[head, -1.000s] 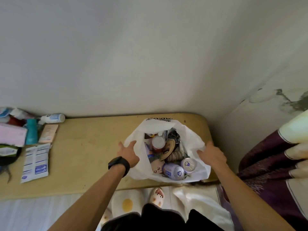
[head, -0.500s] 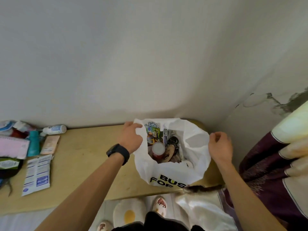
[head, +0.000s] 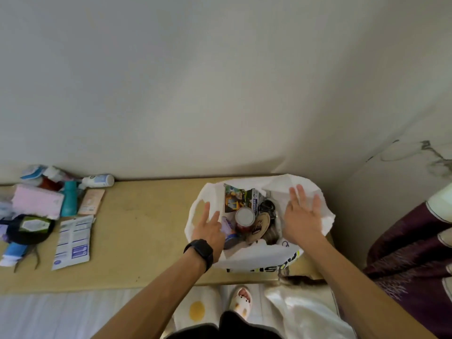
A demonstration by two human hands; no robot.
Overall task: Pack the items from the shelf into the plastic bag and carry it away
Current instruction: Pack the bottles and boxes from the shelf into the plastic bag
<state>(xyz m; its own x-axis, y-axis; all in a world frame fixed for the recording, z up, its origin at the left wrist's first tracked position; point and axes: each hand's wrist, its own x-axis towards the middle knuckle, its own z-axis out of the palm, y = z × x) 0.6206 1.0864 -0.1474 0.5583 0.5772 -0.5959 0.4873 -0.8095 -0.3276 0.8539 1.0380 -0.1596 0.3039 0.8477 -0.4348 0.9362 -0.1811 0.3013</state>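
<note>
The white plastic bag (head: pixel 259 256) stands on the wooden shelf (head: pixel 146 228) against the wall (head: pixel 220 81), its mouth gaping upward. Inside the bag a can (head: pixel 244 217) with a pale lid stands upright in the middle, with a colourful packet (head: pixel 236 199) behind it and a round brown disc (head: pixel 260 226) touching its right side. The left hand (head: pixel 210 231), with a black watch (head: pixel 200 253) on its wrist, lies at the bag's left rim, its grip wide, fingers straight and holding nothing. The right hand (head: pixel 302 216) is spread flat over the bag's right side, its grip also wide and fingers splayed; whether the palm presses the plastic cannot be told. Well to the left of the bag lie a printed leaflet (head: pixel 73 241), a pink pack (head: pixel 36 201), a teal bottle (head: pixel 69 201) and a white bottle (head: pixel 97 181) on its side. Below the bag, past the shelf edge, a slipper (head: pixel 242 302) shows. To the right of the bag hangs purple cloth (head: pixel 415 253).
</note>
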